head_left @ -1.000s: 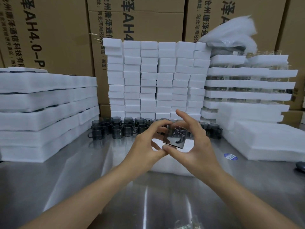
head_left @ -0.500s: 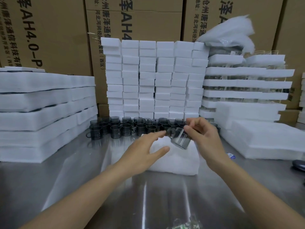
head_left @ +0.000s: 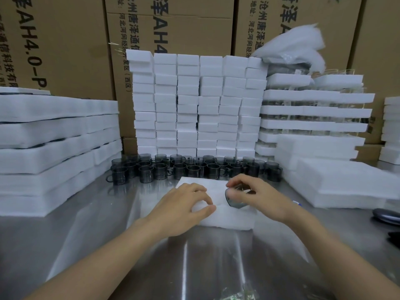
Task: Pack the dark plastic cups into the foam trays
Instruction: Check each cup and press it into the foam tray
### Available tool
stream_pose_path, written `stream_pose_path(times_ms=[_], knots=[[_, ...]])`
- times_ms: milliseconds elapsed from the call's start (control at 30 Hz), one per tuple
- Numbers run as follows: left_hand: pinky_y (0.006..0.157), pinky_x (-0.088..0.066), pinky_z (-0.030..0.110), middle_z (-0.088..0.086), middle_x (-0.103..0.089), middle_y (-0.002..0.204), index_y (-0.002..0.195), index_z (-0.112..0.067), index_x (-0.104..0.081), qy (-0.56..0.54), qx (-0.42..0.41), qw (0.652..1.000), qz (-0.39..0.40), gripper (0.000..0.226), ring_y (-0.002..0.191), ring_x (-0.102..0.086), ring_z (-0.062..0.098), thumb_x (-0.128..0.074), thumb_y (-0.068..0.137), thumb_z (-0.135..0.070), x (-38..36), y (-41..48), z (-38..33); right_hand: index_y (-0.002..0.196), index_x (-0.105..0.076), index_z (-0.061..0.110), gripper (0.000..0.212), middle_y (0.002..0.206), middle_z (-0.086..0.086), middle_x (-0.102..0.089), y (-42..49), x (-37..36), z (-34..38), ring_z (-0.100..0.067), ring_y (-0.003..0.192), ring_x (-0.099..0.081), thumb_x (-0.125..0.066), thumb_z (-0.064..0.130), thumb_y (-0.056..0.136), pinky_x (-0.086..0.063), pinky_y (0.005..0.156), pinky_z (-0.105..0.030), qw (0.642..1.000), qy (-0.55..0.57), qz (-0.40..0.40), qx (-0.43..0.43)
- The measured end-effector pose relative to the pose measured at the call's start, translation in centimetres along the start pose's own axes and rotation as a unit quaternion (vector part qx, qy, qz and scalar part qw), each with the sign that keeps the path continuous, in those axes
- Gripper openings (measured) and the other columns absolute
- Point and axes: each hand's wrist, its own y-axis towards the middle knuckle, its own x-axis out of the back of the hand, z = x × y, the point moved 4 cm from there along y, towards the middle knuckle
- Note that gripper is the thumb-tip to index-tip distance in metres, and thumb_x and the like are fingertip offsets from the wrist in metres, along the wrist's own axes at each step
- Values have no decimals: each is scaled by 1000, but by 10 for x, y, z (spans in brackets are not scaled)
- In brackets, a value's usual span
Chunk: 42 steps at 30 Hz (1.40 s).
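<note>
A white foam tray [head_left: 229, 217] lies on the steel table in front of me. My right hand [head_left: 259, 197] grips a dark translucent plastic cup [head_left: 236, 199], tilted, low over the tray's right half. My left hand [head_left: 186, 204] rests on the tray's left part with fingers curled down onto the foam. Behind the tray stand several dark cups [head_left: 194, 167] with handles in rows. Whether the held cup touches the foam is unclear.
Wide foam sheets [head_left: 54, 144] are stacked at the left. Small foam blocks [head_left: 199, 105] form a wall at the back. Layered foam trays [head_left: 313, 111] and a low foam stack [head_left: 346, 182] stand right. Cardboard boxes [head_left: 173, 29] stand behind. A dark object [head_left: 387, 215] lies far right.
Both hands have come down from chest height to the foam tray. The left hand let go of the cup and now rests on the foam. The right hand carried the cup down.
</note>
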Motion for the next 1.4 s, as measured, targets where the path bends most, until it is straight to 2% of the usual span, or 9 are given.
stream_pose_path(times_ms=[133, 267, 367, 433, 600, 767, 1000, 1200, 1400], knots=[[107, -40, 33, -26, -51, 141, 116, -44, -70, -5, 6, 1000, 0, 41, 135, -43, -2, -45, 102, -73, 4, -1, 0, 119, -63, 31, 50, 119, 6, -73, 4, 12, -7, -13, 111, -71, -95, 28, 80, -57, 97, -36, 995, 95, -34, 10], [102, -46, 35, -27, -52, 124, 106, -43, -68, -3, 17, 1000, -5, 44, 123, -44, -5, -47, 95, -81, 9, -4, -4, 111, -70, 25, 30, 108, 7, -76, 4, 42, -8, -14, 95, -72, -75, 47, 92, -56, 77, -28, 951, 222, -214, 8], [96, -46, 36, -24, -54, 116, 109, -45, -66, 45, 20, 999, -7, 56, 115, -47, -1, -37, 90, -89, 14, -5, -10, 112, -65, 30, 20, 99, -1, -79, 1, 50, -16, -18, 71, -70, -55, 48, 108, -52, 54, -24, 945, 197, -259, -24], [88, -45, 35, -24, -57, 110, 110, -45, -66, 56, 20, 998, -18, 62, 108, -50, 0, -30, 88, -91, 19, -5, -13, 107, -57, 30, 25, 93, 0, -77, -1, 46, -17, -15, 61, -65, -65, 52, 101, -49, 49, -24, 953, 146, -264, -15], [81, -45, 32, -27, -58, 98, 104, -47, -63, 41, 16, 999, -25, 53, 97, -52, 0, -32, 88, -87, 24, -5, -15, 96, -58, 33, 42, 84, 20, -67, -6, 15, -2, -4, 74, -62, -69, 72, 82, -53, 67, -34, 972, -68, -225, 4], [86, -50, 36, -24, -59, 100, 105, -48, -62, 29, 25, 999, -10, 51, 97, -53, 1, -32, 86, -84, 24, -5, -16, 95, -51, 40, 47, 89, 19, -60, -6, -13, 18, -1, 80, -58, -50, 86, 81, -44, 66, -27, 943, -281, -178, 22], [89, -50, 37, -22, -59, 102, 108, -45, -63, 31, 21, 999, -7, 46, 101, -54, 3, -37, 90, -78, 24, -6, -16, 106, -47, 40, 37, 110, 22, -57, -10, -9, 16, -1, 97, -57, -54, 65, 79, -50, 82, -35, 974, -209, -82, 37], [90, -50, 36, -24, -57, 102, 109, -46, -64, 15, 2, 1000, 3, 45, 101, -52, 0, -36, 92, -76, 24, -6, -15, 125, -56, 47, 42, 115, 29, -57, -4, 7, 5, 5, 111, -55, -61, 63, 86, -46, 89, -23, 972, -130, -185, 61], [89, -54, 39, -20, -69, 100, 100, -39, -71, -81, -42, 996, 21, 28, 98, -62, 5, -59, 91, -62, 26, -7, -21, 140, -62, 40, 58, 123, 29, -56, -2, 13, 1, 1, 118, -54, -49, 60, 86, -46, 102, -30, 968, -119, -214, 48]])
